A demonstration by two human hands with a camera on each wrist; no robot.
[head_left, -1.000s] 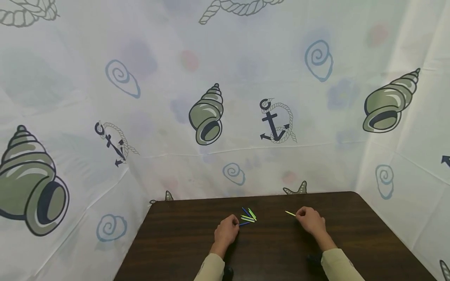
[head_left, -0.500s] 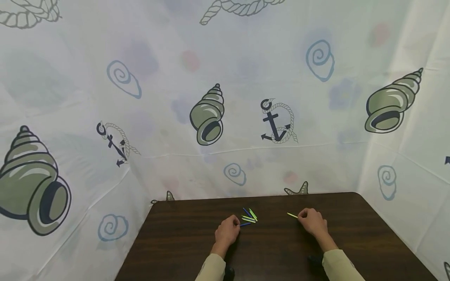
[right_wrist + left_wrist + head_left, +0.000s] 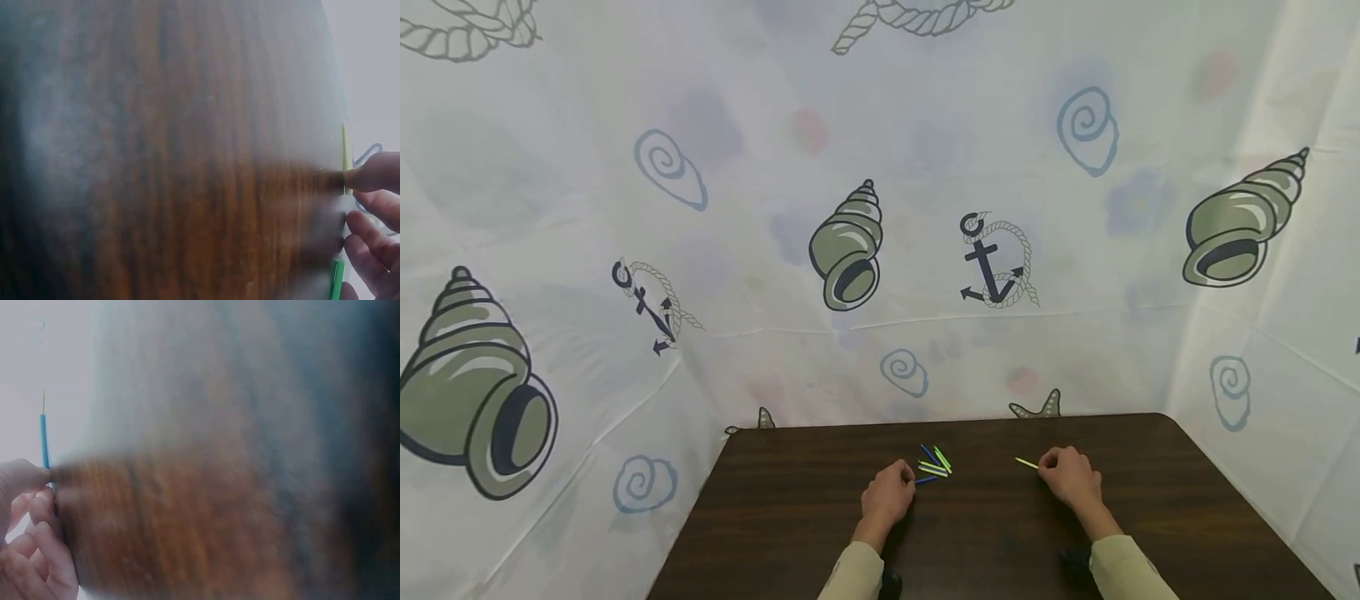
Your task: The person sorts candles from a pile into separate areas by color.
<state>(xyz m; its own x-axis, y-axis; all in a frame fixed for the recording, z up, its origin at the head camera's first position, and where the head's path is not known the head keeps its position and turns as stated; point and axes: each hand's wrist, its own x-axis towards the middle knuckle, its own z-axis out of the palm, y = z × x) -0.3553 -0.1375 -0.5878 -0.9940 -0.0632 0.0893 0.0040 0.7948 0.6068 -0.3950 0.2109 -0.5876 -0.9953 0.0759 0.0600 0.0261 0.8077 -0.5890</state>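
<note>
My left hand [image 3: 887, 493] pinches a thin blue stick [image 3: 927, 480] between thumb and fingers, its free end pointing right. In the left wrist view the blue stick [image 3: 44, 440] stands up from the fingertips, with a fine yellowish line at its top. Just beyond that hand lies a loose cluster of short sticks: pale yellow-green ones [image 3: 933, 470], a bright green one [image 3: 942, 457] and a dark blue one [image 3: 929, 454]. Farther right, my right hand [image 3: 1072, 477] pinches a yellow stick [image 3: 1027, 463] aimed left. A green stick [image 3: 337, 280] shows below its fingers in the right wrist view.
The dark wood-grain table [image 3: 985, 542] has rounded far corners. A pale cloth [image 3: 760, 358] printed with shells and anchors hangs behind it and at both sides. Black objects [image 3: 891, 582] show under both wrists.
The head view has shifted slightly, so everything sits a little farther right. Both hands keep their pinch on the same sticks and hardly move.
</note>
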